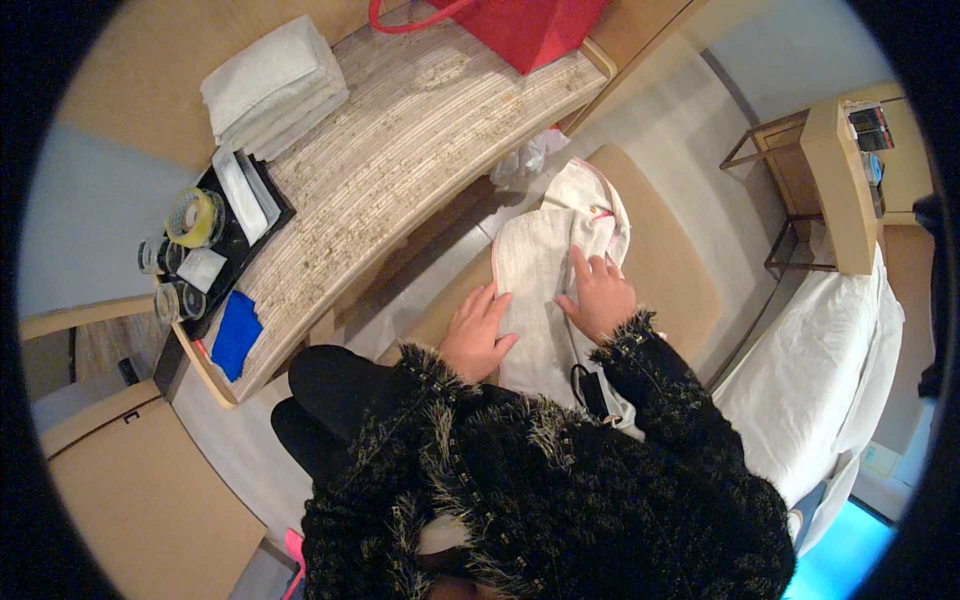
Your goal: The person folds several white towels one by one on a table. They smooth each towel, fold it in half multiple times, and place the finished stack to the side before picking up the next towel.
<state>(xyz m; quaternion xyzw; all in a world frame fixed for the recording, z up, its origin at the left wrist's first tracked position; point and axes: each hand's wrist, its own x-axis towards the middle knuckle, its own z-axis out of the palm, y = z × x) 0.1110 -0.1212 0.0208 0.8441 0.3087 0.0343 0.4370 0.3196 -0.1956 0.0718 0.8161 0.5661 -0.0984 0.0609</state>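
A pair of off-white trousers (534, 247), or a similar garment with pink-edged seams, lies partly folded on a tan upholstered bench (667, 255). My left hand (478, 330) rests along the garment's left edge with its fingers spread. On its right part lies my right hand (600, 296), palm down, fingers apart and slightly bent. Neither hand visibly grips the cloth. Near the far end of the garment a small orange-brown button (593, 211) and a bit of pink trim show. A black strap or tag (592, 391) lies close to my body, below my right wrist.
A striped desk (390, 150) carries folded white towels (270, 82), a red bag (525, 30), a blue cloth (237, 335) and a black tray (247, 161) with tape (196, 217) and glasses. At the right stand a wooden cabinet (840, 187) and a bed with white sheets (802, 375).
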